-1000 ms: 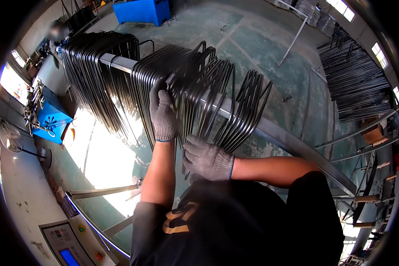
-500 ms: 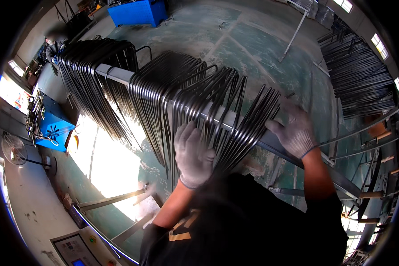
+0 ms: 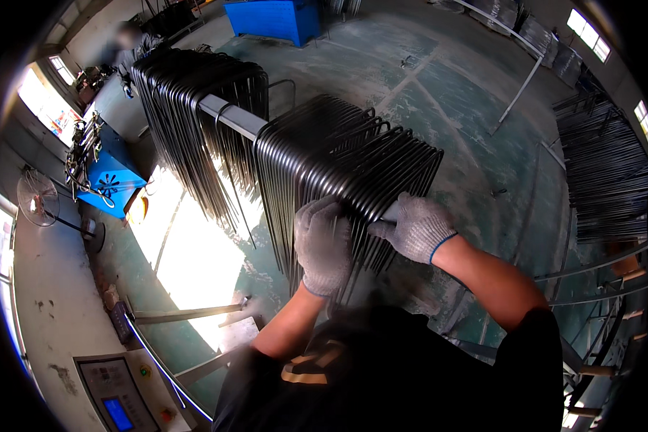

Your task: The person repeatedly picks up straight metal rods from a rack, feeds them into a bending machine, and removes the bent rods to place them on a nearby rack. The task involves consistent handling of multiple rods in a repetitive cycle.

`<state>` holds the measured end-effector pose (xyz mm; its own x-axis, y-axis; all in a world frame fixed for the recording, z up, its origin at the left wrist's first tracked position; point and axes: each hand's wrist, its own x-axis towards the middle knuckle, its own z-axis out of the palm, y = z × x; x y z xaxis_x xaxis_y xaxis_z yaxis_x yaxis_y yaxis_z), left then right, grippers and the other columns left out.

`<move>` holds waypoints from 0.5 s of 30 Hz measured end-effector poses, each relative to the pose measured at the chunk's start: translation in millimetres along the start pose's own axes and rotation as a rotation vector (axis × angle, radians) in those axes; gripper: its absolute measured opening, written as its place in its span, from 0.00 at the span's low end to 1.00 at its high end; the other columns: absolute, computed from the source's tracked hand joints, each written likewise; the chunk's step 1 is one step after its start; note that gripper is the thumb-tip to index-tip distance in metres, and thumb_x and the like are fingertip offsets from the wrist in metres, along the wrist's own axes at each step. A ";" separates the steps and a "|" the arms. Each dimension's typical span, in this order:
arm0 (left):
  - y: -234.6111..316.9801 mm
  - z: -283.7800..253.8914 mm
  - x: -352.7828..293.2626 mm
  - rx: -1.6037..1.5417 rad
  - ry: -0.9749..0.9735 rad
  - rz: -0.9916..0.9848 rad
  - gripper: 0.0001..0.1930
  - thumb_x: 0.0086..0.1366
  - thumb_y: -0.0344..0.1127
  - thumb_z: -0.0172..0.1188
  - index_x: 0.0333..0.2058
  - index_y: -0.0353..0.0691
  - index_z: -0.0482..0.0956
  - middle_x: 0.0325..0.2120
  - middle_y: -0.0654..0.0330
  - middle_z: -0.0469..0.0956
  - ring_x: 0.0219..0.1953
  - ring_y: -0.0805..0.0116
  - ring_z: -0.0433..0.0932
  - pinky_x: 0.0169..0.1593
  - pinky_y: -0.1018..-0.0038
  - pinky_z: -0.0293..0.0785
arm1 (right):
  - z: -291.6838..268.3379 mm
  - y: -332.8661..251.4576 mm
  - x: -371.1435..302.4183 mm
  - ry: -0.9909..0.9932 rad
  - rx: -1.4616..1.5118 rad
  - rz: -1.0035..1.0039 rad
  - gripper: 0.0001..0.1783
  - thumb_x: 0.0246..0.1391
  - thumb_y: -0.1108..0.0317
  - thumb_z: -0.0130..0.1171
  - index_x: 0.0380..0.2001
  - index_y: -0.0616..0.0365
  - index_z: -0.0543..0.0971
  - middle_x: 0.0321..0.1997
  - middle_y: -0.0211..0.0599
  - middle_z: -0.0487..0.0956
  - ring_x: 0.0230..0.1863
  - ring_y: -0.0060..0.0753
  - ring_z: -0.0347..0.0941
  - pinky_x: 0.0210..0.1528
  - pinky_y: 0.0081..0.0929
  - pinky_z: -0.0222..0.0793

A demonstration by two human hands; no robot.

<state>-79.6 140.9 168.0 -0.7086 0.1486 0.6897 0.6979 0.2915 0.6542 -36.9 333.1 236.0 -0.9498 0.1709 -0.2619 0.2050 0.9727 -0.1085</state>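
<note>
Two bundles of bent dark metal rods hang over a grey rail (image 3: 227, 119) that runs from far left toward the person. The far bundle (image 3: 194, 108) hangs tidy and untouched. The near bundle (image 3: 345, 162) is the one in hand, just in front of the person's chest, and its rods already sit close together in an even row; by the look of it the hanging is largely done and what remains is squaring up the nearest few rods.

The left hand (image 3: 324, 245), in a grey knit glove, lies flat against the near face of this bundle with fingers closed loosely over the rods. The right hand (image 3: 414, 227), gloved the same, is curled around the nearest rod at the bundle's right edge, thumb pressed to it.

At far right a rack of more dark rods (image 3: 605, 165) stands well apart. A blue machine (image 3: 108, 180) and a standing fan (image 3: 37, 198) are at left, a control panel (image 3: 122, 396) at near left, and a blue bin (image 3: 273, 18) at the far end. Nothing stands between the hands and the rods.
</note>
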 end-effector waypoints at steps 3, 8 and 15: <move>-7.9 -16.6 -30.7 -0.001 0.018 -0.045 0.12 0.63 0.20 0.62 0.45 0.32 0.81 0.50 0.48 0.82 0.53 0.50 0.81 0.60 0.62 0.75 | -21.1 -39.4 29.2 -0.050 -0.038 -0.056 0.33 0.63 0.33 0.59 0.49 0.51 0.88 0.55 0.51 0.81 0.56 0.53 0.81 0.58 0.48 0.78; -19.5 -38.9 -70.2 0.027 0.017 -0.288 0.10 0.61 0.20 0.63 0.42 0.33 0.82 0.45 0.50 0.84 0.49 0.53 0.83 0.56 0.66 0.77 | -20.8 -81.9 102.0 -0.011 0.056 -0.078 0.35 0.62 0.30 0.58 0.43 0.53 0.90 0.43 0.51 0.87 0.47 0.56 0.85 0.53 0.48 0.80; -11.1 -38.1 -105.8 -0.004 -0.083 -0.378 0.10 0.62 0.23 0.64 0.43 0.37 0.83 0.43 0.50 0.83 0.47 0.47 0.82 0.52 0.60 0.78 | -24.0 -140.4 167.8 0.074 0.242 -0.014 0.42 0.61 0.32 0.60 0.53 0.66 0.83 0.47 0.57 0.86 0.49 0.55 0.85 0.53 0.48 0.80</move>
<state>-8.5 86.0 99.6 -0.9218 0.1070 0.3727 0.3863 0.3369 0.8587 -230.6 229.0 230.3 -0.9659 0.1772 -0.1889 0.2336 0.9109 -0.3400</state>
